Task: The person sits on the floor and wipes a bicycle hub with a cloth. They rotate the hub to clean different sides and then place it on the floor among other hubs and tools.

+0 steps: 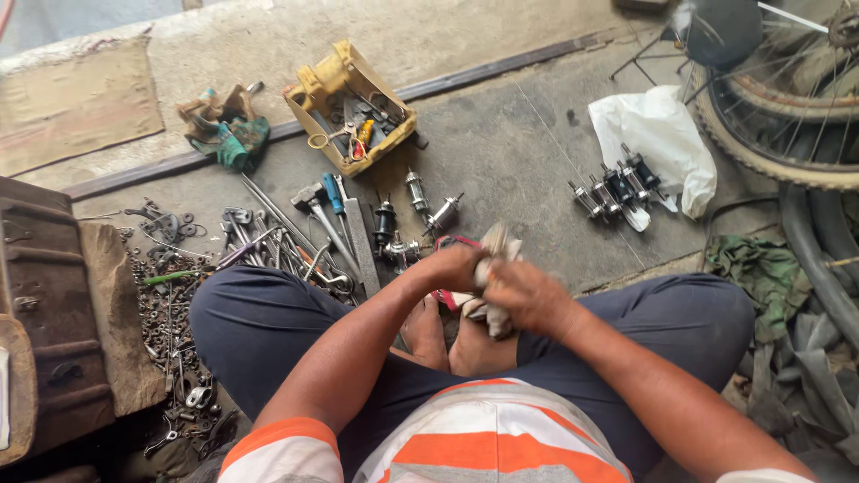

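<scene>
Head view: we sit cross-legged, left hand and right hand both clenched around a crumpled whitish rag just above our bare feet. We judge wiping a small part is under way; next calls for turning it. Wrists bent inward. Beyond, grey metal hubs, then a yellow plastic toolbox.

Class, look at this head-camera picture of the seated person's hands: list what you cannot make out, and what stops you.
1. Head view: the part inside the whitish rag is hidden by the left hand and right hand.
2. The bicycle wheel is cut off by the top and right edges.
3. The tools in the yellow box are too small and overlapped to tell apart.
4. The loose nuts and bolts are too small.
</scene>
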